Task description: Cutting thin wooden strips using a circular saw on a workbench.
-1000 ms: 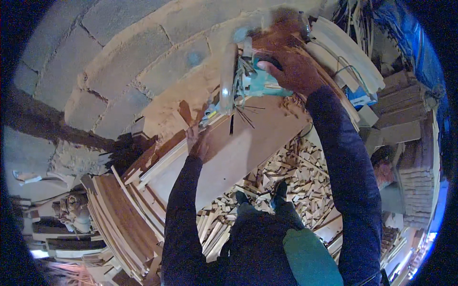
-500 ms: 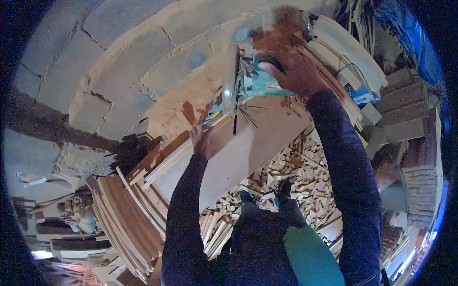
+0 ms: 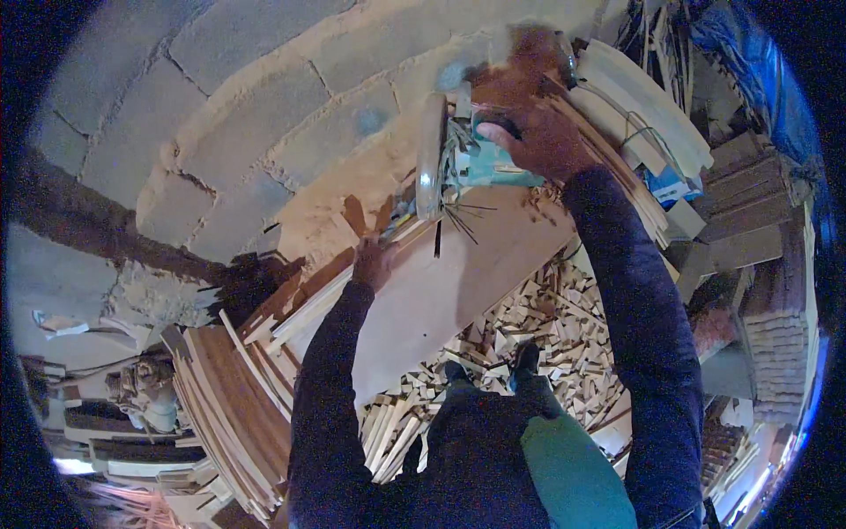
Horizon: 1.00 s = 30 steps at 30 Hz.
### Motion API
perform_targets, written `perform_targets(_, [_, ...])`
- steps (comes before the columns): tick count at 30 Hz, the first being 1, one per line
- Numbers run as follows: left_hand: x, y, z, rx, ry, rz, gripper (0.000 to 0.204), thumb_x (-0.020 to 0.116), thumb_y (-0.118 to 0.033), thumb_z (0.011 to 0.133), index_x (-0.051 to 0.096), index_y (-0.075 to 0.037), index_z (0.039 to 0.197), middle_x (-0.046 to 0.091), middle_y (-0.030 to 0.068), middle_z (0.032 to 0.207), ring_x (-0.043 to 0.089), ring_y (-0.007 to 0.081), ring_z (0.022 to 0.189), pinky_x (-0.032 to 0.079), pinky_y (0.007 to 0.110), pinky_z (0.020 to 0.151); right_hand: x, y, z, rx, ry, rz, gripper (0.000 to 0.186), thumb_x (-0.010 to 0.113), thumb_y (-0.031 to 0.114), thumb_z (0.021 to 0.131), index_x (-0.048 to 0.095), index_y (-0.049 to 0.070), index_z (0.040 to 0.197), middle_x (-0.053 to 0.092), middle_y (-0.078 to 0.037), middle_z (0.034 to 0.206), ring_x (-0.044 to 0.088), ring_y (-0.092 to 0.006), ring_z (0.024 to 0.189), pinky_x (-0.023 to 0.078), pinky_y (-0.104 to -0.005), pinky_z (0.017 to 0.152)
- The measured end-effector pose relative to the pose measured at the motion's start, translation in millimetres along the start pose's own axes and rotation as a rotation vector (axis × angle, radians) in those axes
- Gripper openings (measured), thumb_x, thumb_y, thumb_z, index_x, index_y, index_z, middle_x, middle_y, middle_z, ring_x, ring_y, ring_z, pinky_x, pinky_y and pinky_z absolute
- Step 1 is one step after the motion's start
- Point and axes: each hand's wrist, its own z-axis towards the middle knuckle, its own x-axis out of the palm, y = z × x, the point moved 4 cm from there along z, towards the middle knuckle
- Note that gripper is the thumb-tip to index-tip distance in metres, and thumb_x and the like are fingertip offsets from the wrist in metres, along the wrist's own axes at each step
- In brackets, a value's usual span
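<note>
Left of the worktable (image 3: 423,309): stacked long boards (image 3: 225,397). Along its far-left edge, pale strips (image 3: 317,308) running toward the saw. Over them, close to the saw, left hand (image 3: 374,262) — fingers loosely extended; cannot tell whether closed on any strip. Below the near edge, heaped offcuts (image 3: 564,326). At the far end, green saw (image 3: 489,165), pale guard (image 3: 431,159) to its left. Right hand (image 3: 551,141) at the saw's dark handle (image 3: 508,126), thumb stretched out, other fingers mostly hidden; cannot tell how tightly closed. Against a second ago: little changed — view slid slightly right and down, no clear shift of hands or saw relative to the worktable. Judged as steadying, with strips kept in place.
</note>
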Motion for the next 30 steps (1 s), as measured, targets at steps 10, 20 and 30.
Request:
perform_targets(10, [-3.9, -10.1, 9.8, -0.139, 0.231, 0.218, 0.032, 0.066, -0.009, 0.085, 0.073, -0.021, 0.114, 0.054, 0.0218, 0.121, 0.055, 0.0431, 0.112, 0.049, 0.056, 0.09, 0.6, 7.5, -0.5, -0.021, 0.012, -0.141, 0.048, 0.06, 0.049, 0.1, 0.071, 0.01, 0.126, 0.074, -0.017, 0.114, 0.07, -0.0363, 0.107, 0.053, -0.0466, 0.096])
perform_targets(20, [-3.1, -12.0, 20.0, -0.014, 0.162, 0.069, 0.028, 0.069, -0.005, 0.078, 0.074, -0.017, 0.103, 0.066, 0.0184, 0.102, 0.058, 0.0404, 0.107, 0.047, 0.054, 0.09, 2.8, 3.9, -1.5, 0.02, 0.061, -0.028, 0.049, 0.06, 0.047, 0.101, 0.068, 0.01, 0.132, 0.073, -0.016, 0.121, 0.069, -0.0345, 0.113, 0.053, -0.044, 0.099])
perform_targets(30, [5.7, 13.6, 15.9, 0.016, 0.182, 0.049, 0.019, 0.068, -0.006, 0.079, 0.071, -0.013, 0.097, 0.058, 0.0226, 0.099, 0.058, 0.0423, 0.1, 0.048, 0.053, 0.08, 2.4, 5.5, -1.1, 0.042, 0.052, -0.019, 0.04, 0.062, 0.044, 0.1, 0.072, 0.014, 0.125, 0.075, -0.012, 0.116, 0.071, -0.0325, 0.107, 0.055, -0.0432, 0.095])
